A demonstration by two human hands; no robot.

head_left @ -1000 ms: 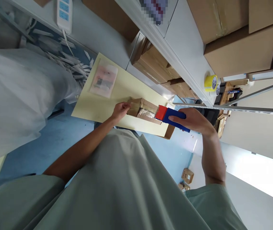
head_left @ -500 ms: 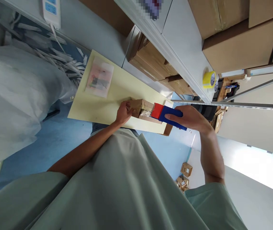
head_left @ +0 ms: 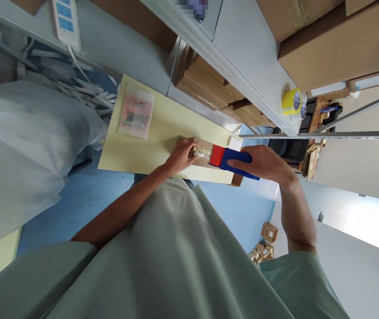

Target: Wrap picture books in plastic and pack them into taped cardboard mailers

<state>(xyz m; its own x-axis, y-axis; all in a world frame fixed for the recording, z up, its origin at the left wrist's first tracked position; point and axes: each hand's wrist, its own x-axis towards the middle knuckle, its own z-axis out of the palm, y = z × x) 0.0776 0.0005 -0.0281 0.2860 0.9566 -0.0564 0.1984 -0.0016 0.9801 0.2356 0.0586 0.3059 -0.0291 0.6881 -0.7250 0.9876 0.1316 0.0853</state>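
Note:
A small brown cardboard box lies on a pale yellow board. My left hand is curled over the box's near end, fingers pressed on clear tape there. My right hand is wrapped round a blue and red tape dispenser, whose red head rests on the box top. Much of the box is hidden beneath the hand and the dispenser.
A clear bag with a small item lies on the board's far end. A large white plastic bag bulges at left. Grey shelving carries cardboard boxes and a yellow tape roll. A power strip hangs above; small boxes sit on the blue floor.
My left hand slid from the box's end onto its top. The dispenser moved left along the box with my right hand. The view shifted slightly.

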